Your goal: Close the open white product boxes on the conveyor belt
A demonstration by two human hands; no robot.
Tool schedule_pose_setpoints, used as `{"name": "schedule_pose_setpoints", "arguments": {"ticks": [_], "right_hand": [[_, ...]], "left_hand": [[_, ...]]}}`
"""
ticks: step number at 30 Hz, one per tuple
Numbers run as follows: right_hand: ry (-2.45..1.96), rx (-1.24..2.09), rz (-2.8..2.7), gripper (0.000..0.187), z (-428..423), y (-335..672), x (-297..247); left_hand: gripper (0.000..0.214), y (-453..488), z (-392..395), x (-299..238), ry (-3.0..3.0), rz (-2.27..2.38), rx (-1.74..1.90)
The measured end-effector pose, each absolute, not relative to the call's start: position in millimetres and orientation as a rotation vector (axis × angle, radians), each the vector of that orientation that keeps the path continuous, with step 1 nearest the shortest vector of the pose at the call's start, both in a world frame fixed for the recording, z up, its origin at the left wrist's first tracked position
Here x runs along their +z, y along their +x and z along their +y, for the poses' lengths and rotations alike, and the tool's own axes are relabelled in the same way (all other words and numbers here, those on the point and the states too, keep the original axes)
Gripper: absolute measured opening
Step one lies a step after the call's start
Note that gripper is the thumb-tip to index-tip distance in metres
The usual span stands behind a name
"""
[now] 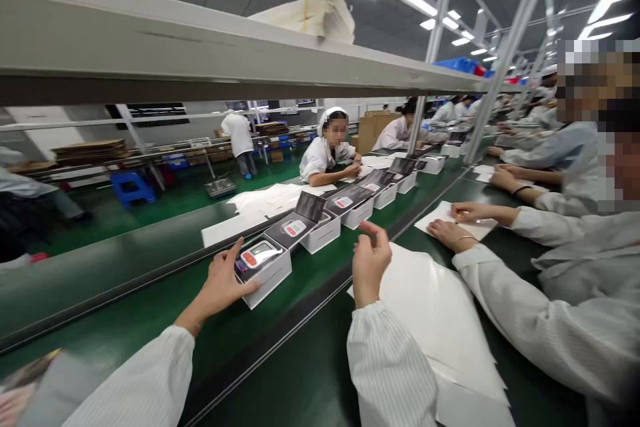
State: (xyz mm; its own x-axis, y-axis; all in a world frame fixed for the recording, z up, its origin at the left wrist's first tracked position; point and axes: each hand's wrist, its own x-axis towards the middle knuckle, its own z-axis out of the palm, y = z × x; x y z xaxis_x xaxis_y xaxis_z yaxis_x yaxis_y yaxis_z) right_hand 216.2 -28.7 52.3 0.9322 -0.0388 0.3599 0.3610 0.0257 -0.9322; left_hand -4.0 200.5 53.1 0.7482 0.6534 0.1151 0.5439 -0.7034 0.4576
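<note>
The left hand (225, 280), fingers spread and open, presses against the near edge of an open white cardboard carton (270, 278), which holds a white digital monitor (259, 255) with a red patch. The carton sits on a green conveyor belt (150, 293). The right hand (371, 263), half open and empty, hovers well apart, above large white paper sheets (440, 320).

Green conveyor belt (240, 340) carrying a row of open white boxes (320, 233). Green counter (310, 387) alongside, loose white paper sheets (440, 320) on it.
</note>
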Motion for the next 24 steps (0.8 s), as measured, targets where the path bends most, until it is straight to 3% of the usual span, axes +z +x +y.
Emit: {"name": "schedule_pose_setpoints", "arguments": {"ticks": [3, 5, 8, 11, 16, 20, 24], "right_hand": [[-1.699, 0.312, -0.521, 0.035, 9.2, 179.6, 33.5], [-1.72, 0.548, -0.733, 0.039, 30.5, 151.3, 23.0], [-1.584, 0.457, -0.883, 0.037, 52.3, 114.2, 13.4], [-1.484, 0.311, -0.929, 0.052, 62.1, 89.0, 12.0], [-1.627, 0.235, -1.202, 0.047, 65.2, 68.2, 10.4], [-1.605, 0.347, -1.259, 0.045, 70.6, 62.3, 0.6], [-1.49, 0.404, -1.208, 0.049, 76.2, 59.7, -5.1]], "left_hand": [[0.114, -62.5, 186.0, 44.5, 2.444, 0.803, 0.48], [0.113, -88.7, 177.9, 31.2, 2.348, 0.792, 0.654], [0.098, -109.2, 172.5, 8.8, 2.158, 0.762, 0.84], [0.078, -119.3, 163.1, -0.7, 2.119, 0.715, 0.755], [0.029, -132.0, 116.6, 24.2, 2.624, 0.999, 0.541], [0.04, -127.2, 110.6, 37.1, 2.748, 1.038, 0.863], [0.074, -120.5, 147.6, 1.7, 2.496, 1.092, 0.884]]}}
